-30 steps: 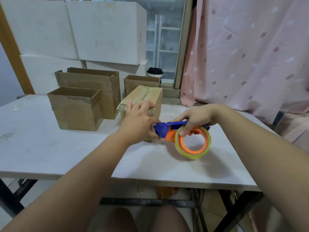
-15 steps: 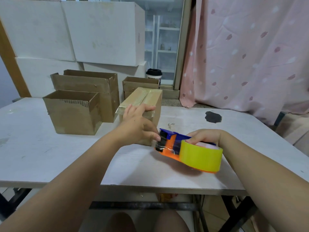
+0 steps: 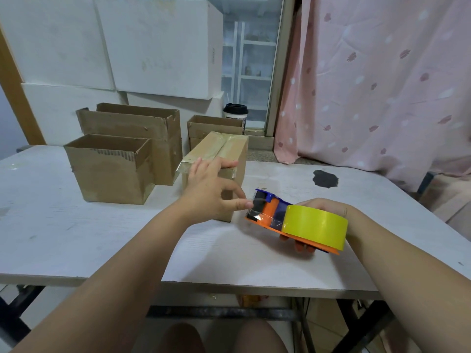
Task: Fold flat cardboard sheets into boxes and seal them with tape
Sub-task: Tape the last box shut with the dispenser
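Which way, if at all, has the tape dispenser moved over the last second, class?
Yes. Held by the right hand, the tape dispenser has drawn back from the taped box, rightward and toward the table's near edge.

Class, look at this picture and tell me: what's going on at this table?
A person is taping up cardboard boxes. The left hand rests on a closed box whose top seam is already taped, thumb reaching toward the tape dispenser. The right hand holds that dispenser, loaded with a yellow roll, just right of the box over the white table. Three open boxes stand behind.
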`<state>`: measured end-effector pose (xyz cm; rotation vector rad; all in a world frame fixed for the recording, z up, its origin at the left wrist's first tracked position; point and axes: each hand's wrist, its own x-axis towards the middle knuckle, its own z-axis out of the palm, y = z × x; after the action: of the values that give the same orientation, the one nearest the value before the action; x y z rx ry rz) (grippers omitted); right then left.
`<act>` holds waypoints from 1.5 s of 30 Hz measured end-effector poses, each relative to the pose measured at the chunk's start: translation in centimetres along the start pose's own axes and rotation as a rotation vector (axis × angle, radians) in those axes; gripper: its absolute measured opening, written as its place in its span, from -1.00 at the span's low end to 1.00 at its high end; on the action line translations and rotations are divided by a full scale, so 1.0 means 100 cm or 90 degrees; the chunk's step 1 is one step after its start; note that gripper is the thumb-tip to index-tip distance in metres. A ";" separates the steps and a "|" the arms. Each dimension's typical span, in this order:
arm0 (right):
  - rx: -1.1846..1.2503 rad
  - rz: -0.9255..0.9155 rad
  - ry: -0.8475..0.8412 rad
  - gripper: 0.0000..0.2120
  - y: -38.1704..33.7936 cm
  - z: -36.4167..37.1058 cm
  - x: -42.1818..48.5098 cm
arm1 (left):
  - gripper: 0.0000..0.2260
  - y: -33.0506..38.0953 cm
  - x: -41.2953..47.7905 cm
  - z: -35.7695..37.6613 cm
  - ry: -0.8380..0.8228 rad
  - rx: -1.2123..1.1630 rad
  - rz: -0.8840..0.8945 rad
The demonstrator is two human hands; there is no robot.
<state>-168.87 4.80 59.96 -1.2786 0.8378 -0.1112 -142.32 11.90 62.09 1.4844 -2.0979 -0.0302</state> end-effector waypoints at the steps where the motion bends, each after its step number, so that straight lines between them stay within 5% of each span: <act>1: 0.007 -0.003 -0.005 -0.27 0.001 0.000 -0.002 | -0.74 0.001 0.000 0.000 0.003 0.006 -0.004; 11: -0.001 -0.027 0.101 -0.26 0.005 -0.009 -0.005 | -0.64 0.002 -0.001 0.000 0.008 -0.003 -0.007; 16: -0.008 -0.004 0.157 -0.68 0.001 -0.006 -0.004 | -0.89 0.004 -0.002 0.002 0.031 0.013 -0.014; 22: -0.021 0.010 0.138 -0.59 0.003 -0.007 -0.004 | -0.84 0.008 -0.002 0.001 0.030 -0.024 -0.023; 28: -0.065 -0.037 0.092 -0.15 -0.001 -0.005 0.001 | -0.88 0.003 0.000 0.006 0.068 -0.030 -0.037; 45: -0.068 -0.102 0.033 -0.14 0.008 0.011 0.009 | -0.91 0.004 0.002 0.006 0.072 -0.097 -0.048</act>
<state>-167.91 5.46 58.87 -1.4476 0.7937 -0.2305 -143.01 11.76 61.78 1.4393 -1.9049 -0.1293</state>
